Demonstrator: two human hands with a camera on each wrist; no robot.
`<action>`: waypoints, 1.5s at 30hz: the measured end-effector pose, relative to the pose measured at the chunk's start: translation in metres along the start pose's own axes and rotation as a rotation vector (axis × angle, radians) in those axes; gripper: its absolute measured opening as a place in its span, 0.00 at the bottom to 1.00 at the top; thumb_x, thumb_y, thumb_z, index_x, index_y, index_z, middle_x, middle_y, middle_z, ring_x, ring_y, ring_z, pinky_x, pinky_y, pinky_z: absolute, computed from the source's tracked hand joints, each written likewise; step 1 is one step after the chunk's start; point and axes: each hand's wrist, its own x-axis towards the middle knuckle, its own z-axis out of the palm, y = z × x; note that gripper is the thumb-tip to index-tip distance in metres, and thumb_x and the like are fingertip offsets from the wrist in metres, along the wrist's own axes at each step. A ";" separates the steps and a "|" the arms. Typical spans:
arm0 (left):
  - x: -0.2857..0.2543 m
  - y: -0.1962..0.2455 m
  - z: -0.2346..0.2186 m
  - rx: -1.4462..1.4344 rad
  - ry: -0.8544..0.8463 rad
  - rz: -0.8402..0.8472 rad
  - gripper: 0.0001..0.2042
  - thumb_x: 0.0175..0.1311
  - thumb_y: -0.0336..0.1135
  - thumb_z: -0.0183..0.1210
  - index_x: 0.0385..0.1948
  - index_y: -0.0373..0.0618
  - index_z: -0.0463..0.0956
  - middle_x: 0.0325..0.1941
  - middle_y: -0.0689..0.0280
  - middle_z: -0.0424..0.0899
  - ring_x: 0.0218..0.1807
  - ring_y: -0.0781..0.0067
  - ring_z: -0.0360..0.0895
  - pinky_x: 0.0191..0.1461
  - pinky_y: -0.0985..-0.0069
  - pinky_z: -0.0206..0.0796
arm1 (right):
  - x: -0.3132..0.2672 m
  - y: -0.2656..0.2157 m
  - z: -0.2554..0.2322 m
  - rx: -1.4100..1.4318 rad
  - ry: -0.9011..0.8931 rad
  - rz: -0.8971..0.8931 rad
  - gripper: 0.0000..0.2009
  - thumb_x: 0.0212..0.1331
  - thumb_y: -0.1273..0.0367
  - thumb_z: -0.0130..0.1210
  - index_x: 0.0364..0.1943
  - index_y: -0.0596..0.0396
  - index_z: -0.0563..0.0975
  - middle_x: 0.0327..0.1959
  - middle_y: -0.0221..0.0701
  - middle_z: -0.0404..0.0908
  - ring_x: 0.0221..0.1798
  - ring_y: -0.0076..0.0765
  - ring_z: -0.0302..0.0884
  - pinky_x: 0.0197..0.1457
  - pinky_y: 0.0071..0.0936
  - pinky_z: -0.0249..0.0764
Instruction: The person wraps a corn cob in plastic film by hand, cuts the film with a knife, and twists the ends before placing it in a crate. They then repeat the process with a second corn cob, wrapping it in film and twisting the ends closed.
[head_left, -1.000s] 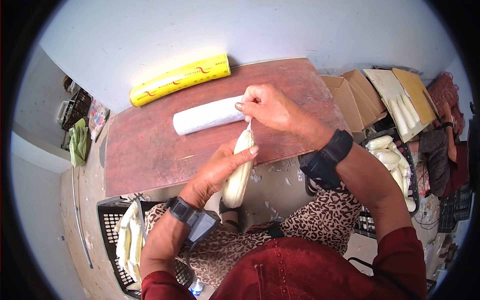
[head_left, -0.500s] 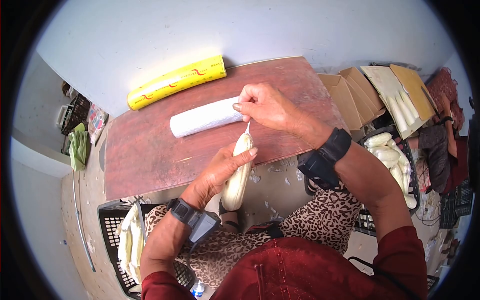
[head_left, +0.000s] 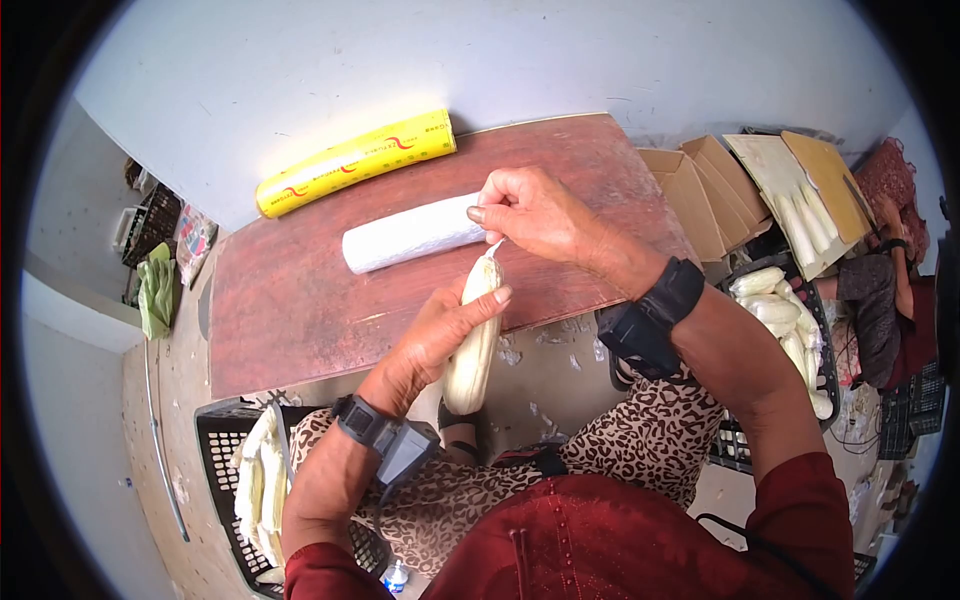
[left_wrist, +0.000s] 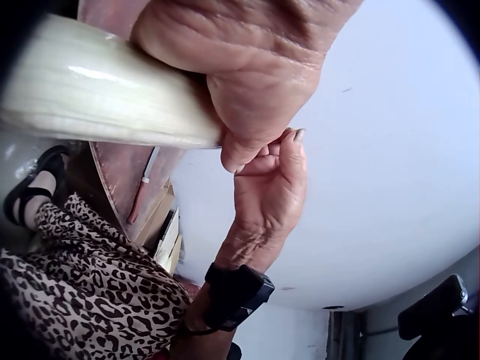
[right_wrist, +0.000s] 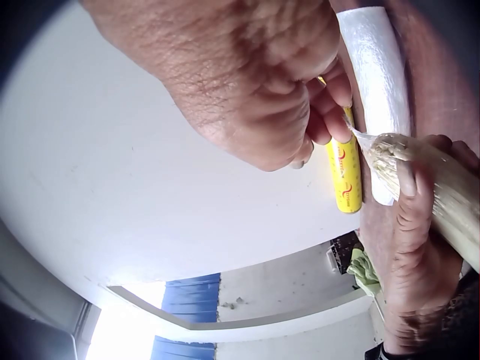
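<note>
A pale, husk-covered ear of corn (head_left: 474,365) in clear film stands tilted over the near table edge. My left hand (head_left: 440,330) grips its upper part, the thumb lying across the front. In the right wrist view, the tip of the ear of corn (right_wrist: 394,154) looks dry and fibrous, with film drawn off it into a thin twist. My right hand (head_left: 545,215) pinches that twist of film (head_left: 495,246) between curled fingers and thumb. Just behind that hand, a white roll of plastic film (head_left: 410,234) lies on the red-brown table (head_left: 290,320).
A yellow printed tube (head_left: 355,163) lies at the table's back by the wall. Pale ears fill a black crate (head_left: 215,440) at left and another pile (head_left: 775,310) at right. Cardboard boxes (head_left: 705,195) stand beyond the right edge. Another person (head_left: 900,300) sits far right.
The ear of corn and left hand have risen slightly toward the right hand, and the stretch of twisted film between them looks shorter. The right hand keeps its pinch.
</note>
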 end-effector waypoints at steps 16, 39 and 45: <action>-0.010 0.024 -0.008 -0.025 -0.163 0.220 0.18 0.61 0.50 0.61 0.39 0.44 0.73 0.34 0.67 0.78 0.38 0.76 0.75 0.42 0.76 0.68 | -0.010 -0.026 -0.022 0.508 -0.173 0.045 0.26 0.66 0.49 0.51 0.51 0.61 0.71 0.45 0.34 0.75 0.47 0.25 0.74 0.48 0.22 0.71; -0.018 0.027 -0.015 -0.108 -0.264 0.259 0.19 0.59 0.51 0.62 0.38 0.44 0.72 0.35 0.65 0.77 0.39 0.74 0.74 0.45 0.75 0.67 | -0.019 -0.038 0.004 0.581 -0.252 -0.093 0.07 0.67 0.69 0.53 0.41 0.60 0.77 0.37 0.26 0.80 0.40 0.18 0.74 0.47 0.21 0.73; -0.018 0.027 -0.015 -0.176 -0.374 0.253 0.22 0.56 0.53 0.63 0.39 0.42 0.71 0.35 0.63 0.77 0.39 0.72 0.76 0.45 0.72 0.70 | -0.018 -0.043 0.002 0.651 -0.340 -0.097 0.07 0.67 0.69 0.54 0.39 0.59 0.78 0.37 0.26 0.79 0.41 0.19 0.74 0.48 0.21 0.72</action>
